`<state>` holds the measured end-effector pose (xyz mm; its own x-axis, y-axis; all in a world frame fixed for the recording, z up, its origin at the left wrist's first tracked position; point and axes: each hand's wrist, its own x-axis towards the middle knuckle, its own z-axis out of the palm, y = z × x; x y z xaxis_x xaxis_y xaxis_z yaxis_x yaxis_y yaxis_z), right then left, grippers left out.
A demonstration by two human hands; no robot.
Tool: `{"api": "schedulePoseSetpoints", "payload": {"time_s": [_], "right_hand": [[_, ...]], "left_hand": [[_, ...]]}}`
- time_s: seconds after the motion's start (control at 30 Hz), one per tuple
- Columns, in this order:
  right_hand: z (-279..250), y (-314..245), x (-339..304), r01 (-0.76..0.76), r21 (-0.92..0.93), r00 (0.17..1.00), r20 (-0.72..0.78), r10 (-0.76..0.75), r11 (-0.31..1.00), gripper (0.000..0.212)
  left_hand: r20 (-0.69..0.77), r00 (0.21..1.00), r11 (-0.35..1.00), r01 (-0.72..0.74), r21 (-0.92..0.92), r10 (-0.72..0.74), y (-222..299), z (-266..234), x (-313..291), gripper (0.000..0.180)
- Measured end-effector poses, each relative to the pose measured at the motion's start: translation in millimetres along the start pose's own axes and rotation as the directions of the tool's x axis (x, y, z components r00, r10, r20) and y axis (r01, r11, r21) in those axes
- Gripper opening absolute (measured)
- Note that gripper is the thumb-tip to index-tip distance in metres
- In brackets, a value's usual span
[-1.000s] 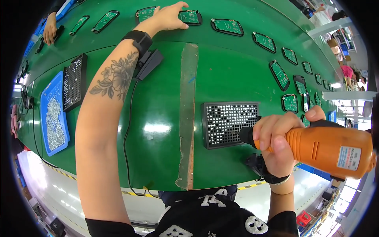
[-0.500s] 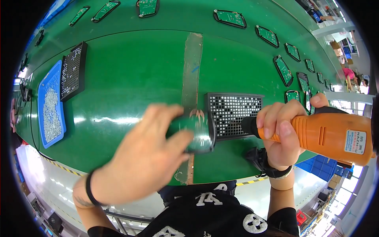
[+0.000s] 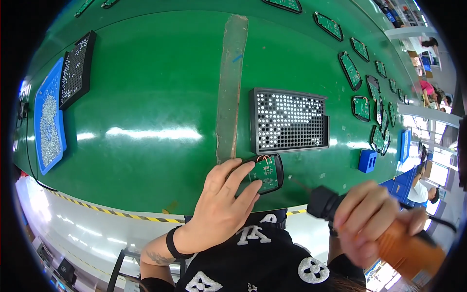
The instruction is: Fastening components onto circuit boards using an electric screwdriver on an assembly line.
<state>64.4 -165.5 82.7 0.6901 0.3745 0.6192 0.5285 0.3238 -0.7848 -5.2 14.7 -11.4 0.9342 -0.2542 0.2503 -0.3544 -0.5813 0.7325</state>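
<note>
Near the table's front edge lies a green circuit board in a black casing [image 3: 270, 174], with orange wires at its top. My left hand [image 3: 221, 202] holds it from the left, fingertips and thumb pressed on the board. In my right hand [image 3: 365, 216], closed around its grip, is an orange electric screwdriver [image 3: 406, 250] with a black nose. Its thin bit points left toward the board's right side and stays apart from it. The hand and tool are blurred, and whether a screw sits on the tip cannot be made out. Just beyond the board stands a black screw tray [image 3: 291, 121], partly filled with screws.
A blue bin of loose screws [image 3: 48, 131] and another black screw tray [image 3: 78, 70] stand at the far left. Several cased circuit boards [image 3: 361, 108] lie at the right and back. A blue block [image 3: 368, 160] sits at the right.
My right hand has brought the screwdriver from over the screw tray down toward the front edge. My left hand and the board, blurred before, now rest just in front of the tray.
</note>
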Motion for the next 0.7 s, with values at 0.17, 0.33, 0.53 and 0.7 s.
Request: {"api": "schedulePoseSetpoints", "payload": {"time_s": [0.17,0.33,0.53,0.7], "right_hand": [[8.0,-3.8,-28.9,0.032,-0.045,0.999,0.024,-0.031,0.999,0.057],[3.3,-12.3,-35.3,-0.094,0.024,0.995,0.031,0.093,0.995,0.061],[8.6,1.9,-34.3,-0.008,-0.044,0.999,-0.032,0.006,0.999,0.053],[8.5,5.6,-33.6,0.005,-0.033,1.000,-0.015,-0.006,0.999,0.053]], "left_hand": [[-0.035,0.999,0.999,0.019,-0.038,-0.020,0.5,6.1,0.4,0.031],[-0.029,0.999,0.998,0.029,-0.050,-0.031,2.2,4.3,0.3,0.031],[-0.034,0.999,0.998,0.035,-0.051,-0.037,2.7,5.3,0.9,0.031],[-0.035,0.999,0.998,0.040,-0.056,-0.042,2.3,4.3,0.4,0.031]]}}
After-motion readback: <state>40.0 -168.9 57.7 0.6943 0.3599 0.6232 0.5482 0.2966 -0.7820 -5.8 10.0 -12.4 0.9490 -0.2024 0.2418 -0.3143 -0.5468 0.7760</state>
